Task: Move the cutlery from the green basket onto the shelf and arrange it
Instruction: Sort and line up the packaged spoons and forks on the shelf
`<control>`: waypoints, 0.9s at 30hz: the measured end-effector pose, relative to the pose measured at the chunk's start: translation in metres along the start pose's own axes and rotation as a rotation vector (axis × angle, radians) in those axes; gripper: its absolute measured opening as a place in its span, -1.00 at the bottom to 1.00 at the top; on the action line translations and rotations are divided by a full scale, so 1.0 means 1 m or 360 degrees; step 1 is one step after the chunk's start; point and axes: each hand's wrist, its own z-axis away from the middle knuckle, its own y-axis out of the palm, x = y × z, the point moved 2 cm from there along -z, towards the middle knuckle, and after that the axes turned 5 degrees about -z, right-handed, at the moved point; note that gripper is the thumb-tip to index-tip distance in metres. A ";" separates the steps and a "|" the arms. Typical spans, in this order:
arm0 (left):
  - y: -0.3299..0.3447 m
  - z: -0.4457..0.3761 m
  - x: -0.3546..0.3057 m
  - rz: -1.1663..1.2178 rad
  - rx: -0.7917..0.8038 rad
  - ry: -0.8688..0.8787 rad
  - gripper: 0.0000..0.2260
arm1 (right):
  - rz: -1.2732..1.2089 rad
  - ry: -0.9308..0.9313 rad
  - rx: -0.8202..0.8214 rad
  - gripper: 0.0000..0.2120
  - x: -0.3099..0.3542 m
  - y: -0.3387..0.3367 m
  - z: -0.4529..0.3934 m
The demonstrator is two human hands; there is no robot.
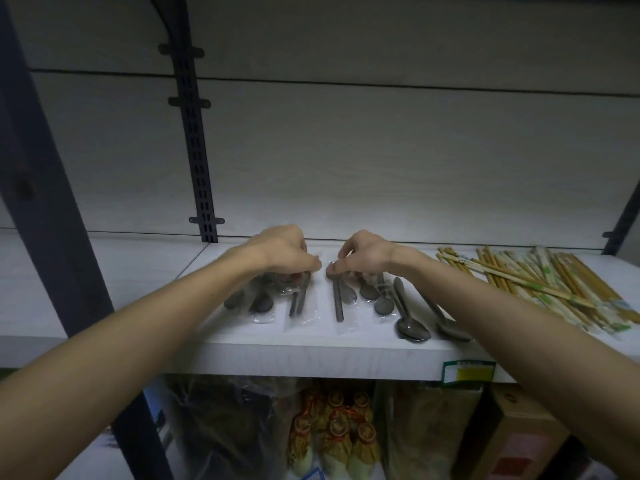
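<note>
Lying in clear wrappers on the white shelf [242,355], the cutlery [341,299] spreads between both hands. Left hand [284,251] curls its fingers onto a wrapped pack [298,299]; right hand [363,254] pinches another wrapper's top. Two bare spoons [412,327] lie right, chopsticks [554,285] beyond.

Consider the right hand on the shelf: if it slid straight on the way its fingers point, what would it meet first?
The right hand points leftward, toward the left hand. It would probably meet that hand's fingertips first, just across a small gap above the wrapped cutlery; depth is unclear.
</note>
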 end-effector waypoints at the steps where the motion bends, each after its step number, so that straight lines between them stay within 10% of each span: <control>1: -0.004 0.000 0.000 0.0021 -0.0039 -0.0002 -0.67 | 0.0012 -0.0002 -0.0003 -0.61 0.001 0.001 0.000; 7: -0.022 0.005 0.002 0.0421 -0.0197 0.0066 -0.76 | -0.0144 0.0033 -0.0110 -0.88 -0.005 0.005 -0.006; 16: -0.023 0.004 0.005 0.1229 -0.0330 0.0105 -0.84 | -0.0069 0.0145 0.0035 -0.62 0.002 0.009 0.006; 27: -0.025 0.005 0.012 0.1216 -0.0549 0.0264 -0.76 | -0.0665 0.0184 -0.0039 -0.87 0.013 -0.018 0.020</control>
